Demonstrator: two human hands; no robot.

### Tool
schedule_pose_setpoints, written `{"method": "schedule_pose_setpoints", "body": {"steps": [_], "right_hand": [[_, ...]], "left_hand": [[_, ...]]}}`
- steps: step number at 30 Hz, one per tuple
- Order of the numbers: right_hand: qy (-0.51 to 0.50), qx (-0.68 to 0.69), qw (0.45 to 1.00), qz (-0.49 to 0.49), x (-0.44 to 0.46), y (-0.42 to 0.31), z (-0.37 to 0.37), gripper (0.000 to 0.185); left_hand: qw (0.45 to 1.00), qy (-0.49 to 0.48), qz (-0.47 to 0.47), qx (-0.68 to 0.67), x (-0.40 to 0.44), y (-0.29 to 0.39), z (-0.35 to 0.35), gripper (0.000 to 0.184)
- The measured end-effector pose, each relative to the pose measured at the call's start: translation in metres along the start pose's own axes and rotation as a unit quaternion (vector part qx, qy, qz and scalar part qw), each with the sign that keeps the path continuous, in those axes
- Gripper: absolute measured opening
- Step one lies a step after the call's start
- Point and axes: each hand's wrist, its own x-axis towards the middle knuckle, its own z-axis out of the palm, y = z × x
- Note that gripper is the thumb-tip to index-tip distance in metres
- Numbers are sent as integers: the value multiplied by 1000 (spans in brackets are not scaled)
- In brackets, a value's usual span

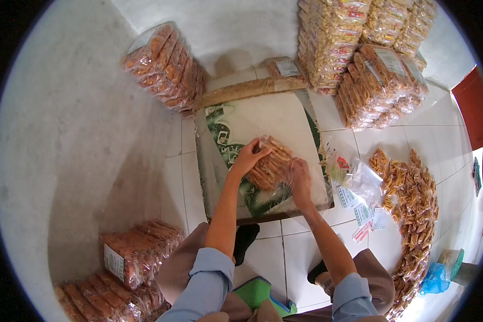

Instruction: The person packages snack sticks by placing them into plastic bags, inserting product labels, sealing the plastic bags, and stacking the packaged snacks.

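Observation:
A clear plastic bag of brown stick-shaped snacks [271, 167] lies tilted on a low table [276, 112] with a white and green printed cover. My left hand [247, 156] grips the bag's upper left side, thumb lying over the plastic. At the bag's right side my right hand [300, 181] has its fingers closed on the loose plastic edge. Loose clear film spreads below that hand. The fingertips of the right hand are partly hidden.
Stacked snack bags [169, 67] stand at the back left, more bags [139, 252] at the front left. Tall stacks [333, 43] and a pile of bags [381, 80] fill the back right. Loose snack bundles [416, 214], paper labels [362, 212] and plastic bags [365, 182] lie on the right-hand floor.

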Motion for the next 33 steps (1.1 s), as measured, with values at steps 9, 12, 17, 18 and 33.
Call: {"method": "schedule_pose_setpoints", "body": {"steps": [9, 12, 17, 18, 33], "right_hand": [[-38, -512, 813, -275, 19, 30, -20, 9], [-16, -533, 834, -143, 10, 5, -8, 9], [0, -411, 900, -146, -3, 2, -12, 14], [19, -308, 946, -99, -6, 0, -12, 21], [-78, -298, 938, -158, 10, 19, -13, 43]], "left_hand": [[1000, -7, 29, 2, 6, -12, 3, 65], [1000, 4, 15, 9, 5, -2, 0, 66], [997, 47, 25, 52, 3, 5, 6, 70], [997, 41, 27, 61, 7, 1, 8, 69], [984, 44, 84, 148, 13, -4, 11, 69]]}}
